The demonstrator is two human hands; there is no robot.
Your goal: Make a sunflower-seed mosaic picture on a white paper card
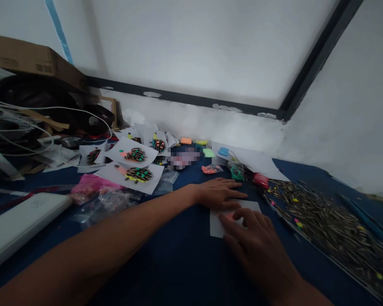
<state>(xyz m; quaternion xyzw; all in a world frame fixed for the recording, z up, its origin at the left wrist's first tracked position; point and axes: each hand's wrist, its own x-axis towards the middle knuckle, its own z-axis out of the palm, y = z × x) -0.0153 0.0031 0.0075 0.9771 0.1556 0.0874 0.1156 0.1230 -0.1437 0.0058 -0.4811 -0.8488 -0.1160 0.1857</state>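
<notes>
Blue cloth (185, 255) under white card (217, 225); left hand (218, 193), right hand (258, 246) flat, no grip; white wall (210, 51) behind.

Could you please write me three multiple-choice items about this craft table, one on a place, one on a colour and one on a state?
1. Where does the heap of sunflower seeds lie?
A. Right of the hands
B. Left of the hands, by the cables
C. On the cardboard box

2. What colour is the cloth covering the table?
A. Red
B. Dark blue
C. Yellow

3. How does the left hand rest?
A. Closed in a fist
B. Raised in the air
C. Flat, palm down, at the top edge of the white paper

Answers: 1 A, the seeds spread out on the right. 2 B, the cloth shows dark blue all around the arms. 3 C, its fingers lie stretched out on the paper, while the right hand presses on the paper below it.
</notes>
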